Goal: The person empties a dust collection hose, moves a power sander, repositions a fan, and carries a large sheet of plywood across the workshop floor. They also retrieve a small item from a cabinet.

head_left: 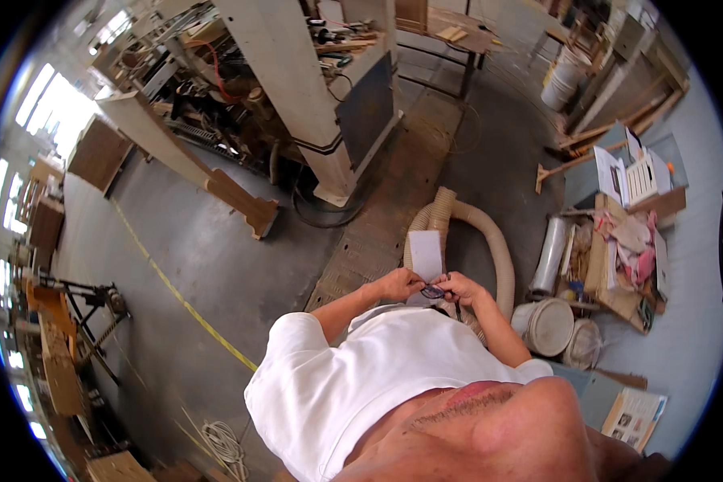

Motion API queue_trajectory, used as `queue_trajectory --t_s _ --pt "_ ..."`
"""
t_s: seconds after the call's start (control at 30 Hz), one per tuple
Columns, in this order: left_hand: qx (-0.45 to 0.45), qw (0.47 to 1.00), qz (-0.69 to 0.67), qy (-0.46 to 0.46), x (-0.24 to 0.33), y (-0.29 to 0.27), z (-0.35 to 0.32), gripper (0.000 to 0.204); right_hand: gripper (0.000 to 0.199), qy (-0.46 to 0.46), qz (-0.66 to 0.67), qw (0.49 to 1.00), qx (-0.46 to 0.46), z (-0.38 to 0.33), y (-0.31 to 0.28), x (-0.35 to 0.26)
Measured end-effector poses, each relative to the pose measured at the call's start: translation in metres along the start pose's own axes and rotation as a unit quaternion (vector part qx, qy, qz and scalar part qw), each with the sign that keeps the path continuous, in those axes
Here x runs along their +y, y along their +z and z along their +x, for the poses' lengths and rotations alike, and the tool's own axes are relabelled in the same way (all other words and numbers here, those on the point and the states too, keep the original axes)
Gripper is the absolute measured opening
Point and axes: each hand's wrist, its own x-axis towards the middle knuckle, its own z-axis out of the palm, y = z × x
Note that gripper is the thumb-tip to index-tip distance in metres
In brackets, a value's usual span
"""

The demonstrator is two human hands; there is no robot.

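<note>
Head view: small dark object (432, 292) pinched between left hand (399, 283) and right hand (456, 287) (fingers closed). Could be dropped onto hose (490, 233) if grip slackened.

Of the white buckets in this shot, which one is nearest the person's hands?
The white bucket by the person's right elbow, beside the tan hose; the other white bucket stands far off at the top right.
</note>
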Motion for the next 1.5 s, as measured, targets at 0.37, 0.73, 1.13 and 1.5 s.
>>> queue_trajectory --t_s 0.37,0.73,1.13,1.5 --pt "-0.029 0.894 -0.383 -0.229 -0.002 0.085 0.071 0.03 0.018 -0.022 0.054 0.998 0.036 -0.044 -0.073 0.031" --pt "0.101 0.968 -0.07 -0.218 0.092 0.125 0.141 0.035 0.025 -0.124 -0.144 0.973 0.128 -0.112 -0.139 0.03" --pt "0.244 0.947 0.062 -0.2 0.041 0.172 0.138 0.029 0.04 -0.227 -0.526 0.807 0.144 -0.115 -0.121 0.019" --pt "0.139 0.946 -0.088 -0.279 0.08 0.131 0.116 0.028 0.032 -0.163 -0.377 0.908 0.08 -0.113 -0.129 -0.013"
